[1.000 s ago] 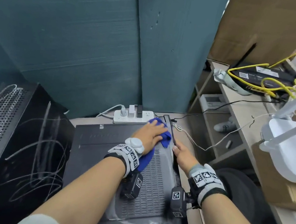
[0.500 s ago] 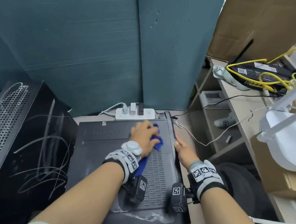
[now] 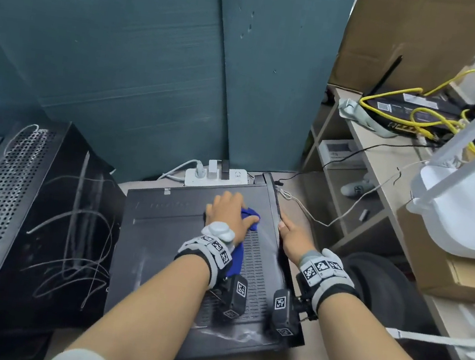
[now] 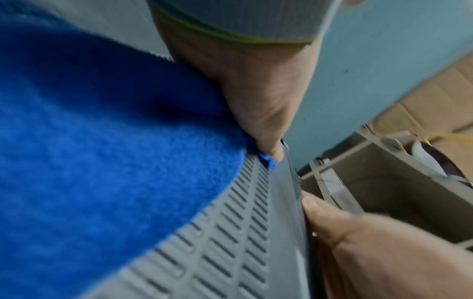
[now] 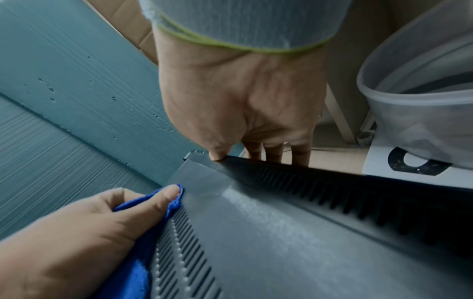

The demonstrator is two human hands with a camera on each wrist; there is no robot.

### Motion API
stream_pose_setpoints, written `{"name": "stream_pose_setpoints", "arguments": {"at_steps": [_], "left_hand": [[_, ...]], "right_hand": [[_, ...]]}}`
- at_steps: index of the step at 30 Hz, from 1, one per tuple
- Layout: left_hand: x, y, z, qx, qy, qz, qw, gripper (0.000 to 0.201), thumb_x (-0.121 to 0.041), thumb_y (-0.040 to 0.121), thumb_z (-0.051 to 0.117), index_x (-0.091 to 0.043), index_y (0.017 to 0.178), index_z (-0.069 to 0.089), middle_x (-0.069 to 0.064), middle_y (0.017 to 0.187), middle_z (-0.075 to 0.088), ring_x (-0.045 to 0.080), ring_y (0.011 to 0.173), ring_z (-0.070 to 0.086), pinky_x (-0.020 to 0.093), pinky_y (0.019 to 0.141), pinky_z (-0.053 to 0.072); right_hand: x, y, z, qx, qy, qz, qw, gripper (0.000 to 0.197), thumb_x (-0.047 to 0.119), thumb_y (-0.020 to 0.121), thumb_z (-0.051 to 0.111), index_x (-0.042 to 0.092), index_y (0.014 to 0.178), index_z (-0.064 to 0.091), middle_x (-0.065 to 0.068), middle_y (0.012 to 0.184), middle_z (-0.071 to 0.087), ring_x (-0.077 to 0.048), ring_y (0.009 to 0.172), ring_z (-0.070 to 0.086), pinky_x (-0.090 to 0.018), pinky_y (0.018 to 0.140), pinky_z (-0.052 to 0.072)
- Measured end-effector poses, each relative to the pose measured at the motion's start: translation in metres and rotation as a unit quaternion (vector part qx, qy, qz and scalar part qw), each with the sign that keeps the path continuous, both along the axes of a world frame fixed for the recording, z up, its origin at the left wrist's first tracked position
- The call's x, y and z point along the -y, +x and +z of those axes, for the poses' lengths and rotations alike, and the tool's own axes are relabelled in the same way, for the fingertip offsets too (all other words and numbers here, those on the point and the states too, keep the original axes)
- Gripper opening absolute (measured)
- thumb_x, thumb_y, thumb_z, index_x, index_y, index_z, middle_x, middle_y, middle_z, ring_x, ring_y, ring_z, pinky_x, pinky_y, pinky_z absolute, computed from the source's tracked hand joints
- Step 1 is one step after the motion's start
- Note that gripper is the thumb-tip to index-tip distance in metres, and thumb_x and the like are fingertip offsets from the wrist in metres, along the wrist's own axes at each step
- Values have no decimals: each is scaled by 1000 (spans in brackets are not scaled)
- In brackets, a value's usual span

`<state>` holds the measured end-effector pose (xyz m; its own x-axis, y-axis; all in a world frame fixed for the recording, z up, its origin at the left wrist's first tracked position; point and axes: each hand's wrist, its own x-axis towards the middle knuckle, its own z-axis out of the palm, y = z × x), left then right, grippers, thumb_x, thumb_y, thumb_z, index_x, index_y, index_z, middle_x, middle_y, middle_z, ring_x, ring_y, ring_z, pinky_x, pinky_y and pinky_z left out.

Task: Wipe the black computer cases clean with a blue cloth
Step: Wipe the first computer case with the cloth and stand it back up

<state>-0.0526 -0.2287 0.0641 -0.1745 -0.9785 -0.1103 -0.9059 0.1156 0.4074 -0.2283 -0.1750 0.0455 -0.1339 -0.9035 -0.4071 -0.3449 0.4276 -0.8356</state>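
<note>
Teal wall panels [image 3: 101, 56] behind; floor carries everything.

Second case [image 3: 44, 215], black, at left: side panel covered in dust with finger-drawn streaks, so by my read not wiped yet. Mesh grille on its far-left face.

Main computer case [image 3: 169, 231] lies flat in the middle, back edge against the white power strip [image 3: 215, 177]. Top panel reads mostly clean around the vent slots [image 3: 253, 260]; whitish residue along the near edge [image 3: 228, 334] looks like it's left to do.

Desk [image 3: 384, 157] at right with router [image 3: 414, 109] and yellow cables [image 3: 437, 121]; not part of the job.

Left hand [image 3: 227, 214] flat on the blue cloth [image 3: 251, 216], near the back-right corner of the top panel; fingers spread and straight, thumb pressing the cloth down, per the right wrist view. Cloth trails back under the wrist over the vents.

Right hand [image 3: 292, 232] braces the case's right edge: thumb on the top lip, fingers extended down the side wall, not clenched.

Estimate: first case's top is well along, near edge pending; second case untouched.
</note>
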Motion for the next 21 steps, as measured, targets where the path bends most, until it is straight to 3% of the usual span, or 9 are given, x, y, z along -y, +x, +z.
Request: {"name": "stream_pose_setpoints", "arguments": {"at_steps": [3, 7, 10, 12, 15, 19, 21], "left_hand": [[-10, -15, 3, 26, 28, -63, 997, 47, -66, 76, 72, -28, 97, 54, -1, 109, 53, 27, 105, 47, 41, 82, 36], [-41, -26, 3, 54, 28, -186, 981, 56, -72, 64, 74, -29, 94, 54, -1, 102, 52, 25, 99, 48, 42, 78, 35], [-39, -17, 1, 60, 20, -179, 982, 64, -81, 54, 73, -31, 88, 53, -5, 95, 51, 23, 93, 48, 41, 76, 36], [-32, -13, 3, 53, 16, -121, 991, 66, -84, 55, 68, -30, 90, 54, -5, 95, 52, 24, 94, 48, 41, 79, 37], [-28, -15, 1, 59, 1, -58, 997, 68, -84, 62, 65, -26, 95, 53, -3, 100, 52, 24, 97, 47, 41, 81, 37], [-51, -23, 0, 82, -8, -151, 985, 72, -86, 58, 63, -25, 95, 52, -2, 98, 49, 24, 92, 46, 41, 79, 36], [-54, -20, -3, 71, -13, -153, 986, 67, -83, 61, 64, -27, 96, 52, -3, 99, 50, 24, 93, 46, 40, 79, 36]], "right_hand": [[-4, -1, -2, -17, -5, 10, 1000, 43, 18, 110, 38, 27, 150, 46, 7, 132, 57, -11, 119, 50, -6, 84, 33], [1, -2, -4, -56, -9, 27, 998, 44, 14, 110, 35, 20, 152, 44, -1, 137, 55, -14, 126, 47, -9, 86, 27], [-1, -2, -4, -47, -7, 38, 998, 43, 17, 110, 35, 25, 151, 44, 9, 129, 54, -13, 125, 48, -13, 92, 27], [-2, -1, -3, -39, -12, 34, 999, 43, 17, 110, 35, 26, 151, 44, 11, 128, 53, -13, 124, 48, -14, 93, 28], [-4, 0, -12, -51, -31, 36, 998, 44, 15, 109, 34, 24, 151, 46, 5, 140, 56, -16, 131, 49, -19, 102, 30], [-4, -3, -24, -72, -34, 26, 996, 44, 17, 109, 33, 22, 150, 48, 1, 147, 54, -18, 135, 48, -23, 109, 30], [-3, -2, -23, -74, -40, 30, 996, 43, 18, 108, 34, 24, 148, 50, -1, 147, 55, -21, 135, 49, -26, 111, 31]]}}
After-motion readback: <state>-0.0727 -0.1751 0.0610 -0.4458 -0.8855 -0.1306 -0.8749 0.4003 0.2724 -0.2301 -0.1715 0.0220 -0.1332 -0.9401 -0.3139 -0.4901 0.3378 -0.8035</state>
